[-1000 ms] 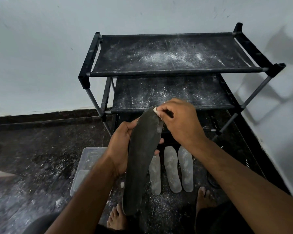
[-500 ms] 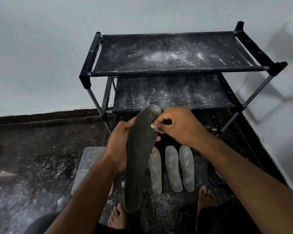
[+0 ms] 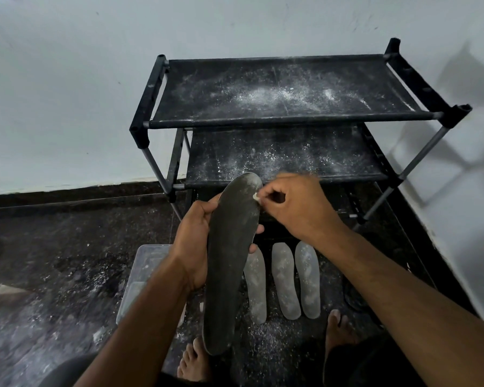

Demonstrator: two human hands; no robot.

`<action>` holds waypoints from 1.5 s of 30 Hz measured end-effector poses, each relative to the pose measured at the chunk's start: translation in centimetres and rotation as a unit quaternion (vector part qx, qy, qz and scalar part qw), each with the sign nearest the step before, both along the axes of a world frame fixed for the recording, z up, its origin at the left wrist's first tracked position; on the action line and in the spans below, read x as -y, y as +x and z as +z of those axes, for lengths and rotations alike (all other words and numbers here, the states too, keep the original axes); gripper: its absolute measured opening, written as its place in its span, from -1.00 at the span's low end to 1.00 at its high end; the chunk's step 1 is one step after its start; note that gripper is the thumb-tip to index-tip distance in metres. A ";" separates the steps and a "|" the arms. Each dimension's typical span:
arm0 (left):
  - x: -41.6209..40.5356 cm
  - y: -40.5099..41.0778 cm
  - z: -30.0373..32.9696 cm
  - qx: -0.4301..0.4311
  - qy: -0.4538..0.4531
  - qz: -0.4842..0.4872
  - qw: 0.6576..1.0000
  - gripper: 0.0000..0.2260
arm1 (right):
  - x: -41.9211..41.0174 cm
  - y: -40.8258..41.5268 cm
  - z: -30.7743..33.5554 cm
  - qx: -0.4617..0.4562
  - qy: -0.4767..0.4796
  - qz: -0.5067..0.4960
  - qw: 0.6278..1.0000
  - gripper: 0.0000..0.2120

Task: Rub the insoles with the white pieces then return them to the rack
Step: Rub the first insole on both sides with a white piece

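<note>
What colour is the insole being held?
Dark grey insole, dusted white near its tip; head view.

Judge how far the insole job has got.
Done: three whitened insoles lie on the floor. In hand: left hand grips a dark insole; right hand pinches a white piece at its whitened tip. Left: the remaining dark surface, then onto the rack.

My left hand (image 3: 192, 247) holds an insole (image 3: 229, 263) upright before me, in front of the rack (image 3: 277, 118). My right hand (image 3: 294, 205) pinches a white piece (image 3: 255, 196) against its upper right edge. Below, three insoles (image 3: 284, 280) lie side by side on the floor (image 3: 67, 247), a box (image 3: 140, 277) to their left, my feet (image 3: 338, 328) nearest me.
</note>
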State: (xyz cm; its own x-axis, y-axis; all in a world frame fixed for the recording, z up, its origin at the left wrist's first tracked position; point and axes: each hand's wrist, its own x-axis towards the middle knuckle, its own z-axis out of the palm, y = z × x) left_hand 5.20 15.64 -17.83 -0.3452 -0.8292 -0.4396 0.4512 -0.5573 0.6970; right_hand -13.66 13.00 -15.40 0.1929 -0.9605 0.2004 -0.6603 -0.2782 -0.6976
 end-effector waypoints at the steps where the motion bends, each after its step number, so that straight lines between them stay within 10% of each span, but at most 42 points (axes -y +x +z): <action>1: -0.1 0.0 0.0 -0.002 -0.002 0.000 1.000 -0.54 | -0.2 0.1 0.0 -0.008 0.026 0.030 0.999 -0.97; 8: 0.2 0.2 0.0 0.000 0.007 0.012 1.000 -0.52 | 0.2 -0.1 -0.2 -0.010 -0.034 -0.017 0.999 -0.96; 13: -0.3 -0.3 -0.3 0.011 -0.016 0.012 1.000 -0.57 | -0.7 0.3 0.2 -0.010 0.118 0.096 0.988 -0.93; 36: -0.5 -0.6 0.4 0.011 -0.019 -0.010 1.000 -0.56 | 0.1 0.3 -0.5 -0.027 -0.070 -0.045 0.996 -0.92; 41: -0.7 -0.9 0.5 0.007 -0.044 -0.017 0.999 -0.56 | -1.1 1.8 -0.8 -0.056 -0.057 0.058 0.995 -0.89; 45: -0.7 -1.0 0.7 0.006 -0.037 -0.010 0.999 -0.57 | 0.1 0.5 -0.5 -0.033 -0.113 -0.081 0.990 -0.90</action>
